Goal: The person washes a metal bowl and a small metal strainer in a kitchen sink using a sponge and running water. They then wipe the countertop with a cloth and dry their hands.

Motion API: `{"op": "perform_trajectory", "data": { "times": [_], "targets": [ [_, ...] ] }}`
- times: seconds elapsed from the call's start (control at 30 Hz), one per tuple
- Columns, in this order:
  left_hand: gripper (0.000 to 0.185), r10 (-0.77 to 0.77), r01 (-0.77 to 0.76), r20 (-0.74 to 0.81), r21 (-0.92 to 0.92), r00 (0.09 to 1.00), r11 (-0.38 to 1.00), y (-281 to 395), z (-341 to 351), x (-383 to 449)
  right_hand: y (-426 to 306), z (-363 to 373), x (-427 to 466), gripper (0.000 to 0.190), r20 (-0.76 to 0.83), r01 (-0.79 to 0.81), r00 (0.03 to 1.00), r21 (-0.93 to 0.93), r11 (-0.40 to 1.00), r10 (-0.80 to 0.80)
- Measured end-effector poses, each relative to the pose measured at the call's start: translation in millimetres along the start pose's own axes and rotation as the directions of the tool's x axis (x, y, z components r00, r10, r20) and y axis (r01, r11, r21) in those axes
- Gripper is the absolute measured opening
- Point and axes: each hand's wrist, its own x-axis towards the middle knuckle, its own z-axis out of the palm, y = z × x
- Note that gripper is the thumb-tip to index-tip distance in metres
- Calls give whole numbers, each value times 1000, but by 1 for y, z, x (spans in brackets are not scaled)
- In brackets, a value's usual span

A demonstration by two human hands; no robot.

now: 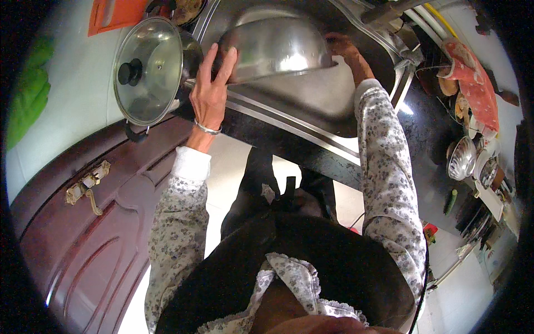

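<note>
A shiny stainless steel bowl is tilted on its side over a steel sink, its rounded outside partly facing me. My left hand holds its left side, fingers spread along the metal and a bracelet at the wrist. At the right end of the bowl, my right hand grips near the rim; some of its fingers are hidden behind the metal or in shadow. The bowl's inside cannot be seen from here.
Left of the sink sits a pot under a glass lid with a black knob. Beyond it are an orange plastic item and green cloth. A dark red door stands at left. The right counter bears a metal bowl and a cucumber piece.
</note>
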Motion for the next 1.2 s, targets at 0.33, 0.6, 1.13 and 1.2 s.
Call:
{"op": "perform_trajectory", "data": {
  "times": [0.33, 0.6, 1.13, 1.2],
  "targets": [
    [61, 140, -136, 76, -53, 987, 989, 13, 3, -5, 84, -12, 20, 35, 199, 331, 929, -65, 941, -313],
    [53, 228, -223, 30, -122, 973, 967, 19, 27, 0, 150, -81, 8, 32, 138, 429, 901, -137, 893, -411],
    [56, 200, -192, 88, -97, 976, 977, 13, 22, -10, -14, 81, 29, 42, -173, -207, 959, -969, 138, 227],
    [56, 191, -185, 67, -89, 979, 979, 12, 22, -12, -8, 72, 31, 47, -129, -164, 964, -977, 133, 233]
  ]
}}
